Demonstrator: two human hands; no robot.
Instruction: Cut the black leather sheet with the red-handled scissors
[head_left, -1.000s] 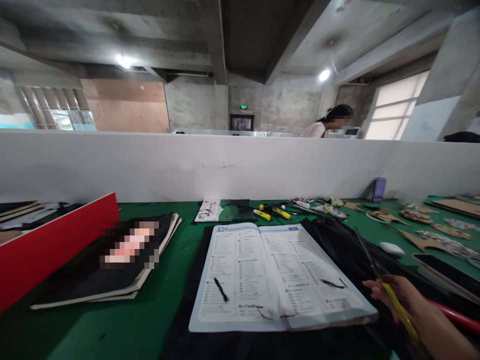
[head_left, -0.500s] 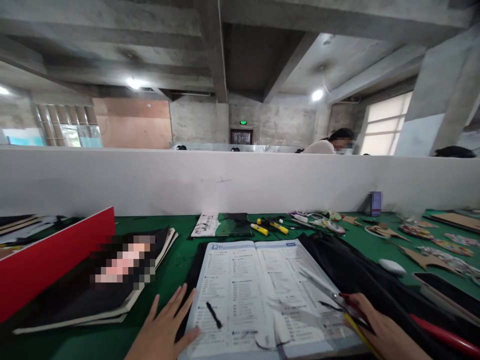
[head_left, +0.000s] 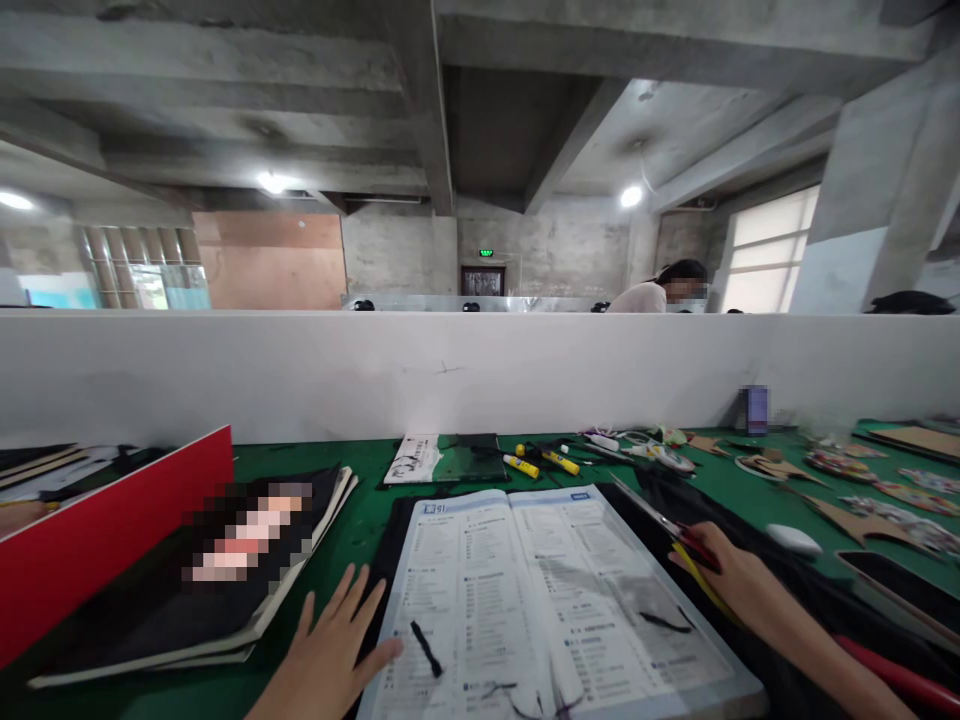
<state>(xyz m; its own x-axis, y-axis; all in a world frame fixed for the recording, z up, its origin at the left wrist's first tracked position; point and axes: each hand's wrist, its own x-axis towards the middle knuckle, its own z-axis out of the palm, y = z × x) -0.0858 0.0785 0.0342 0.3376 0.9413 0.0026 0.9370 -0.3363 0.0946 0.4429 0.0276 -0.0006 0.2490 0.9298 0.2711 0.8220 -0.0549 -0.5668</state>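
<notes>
Head view: since half a second ago the right hand has swung away from the middle of the open white printed book to that book's right edge, taking the tool along. The fingers are closed around a long thin tool with a yellow shaft, its silver-looking tip pointing up and left over the page corner; scissors or a brush, hard to tell in the blur. The left hand has barely shifted: fingers spread, palm down, pressing flat at the book's left edge on the green table near its front edge. One open book, lying on one black cloth. A stack of black-covered sketchbooks sits left of the hand beside one red board. Two yellow glue sticks lie near the table's far edge, by the white partition wall.
</notes>
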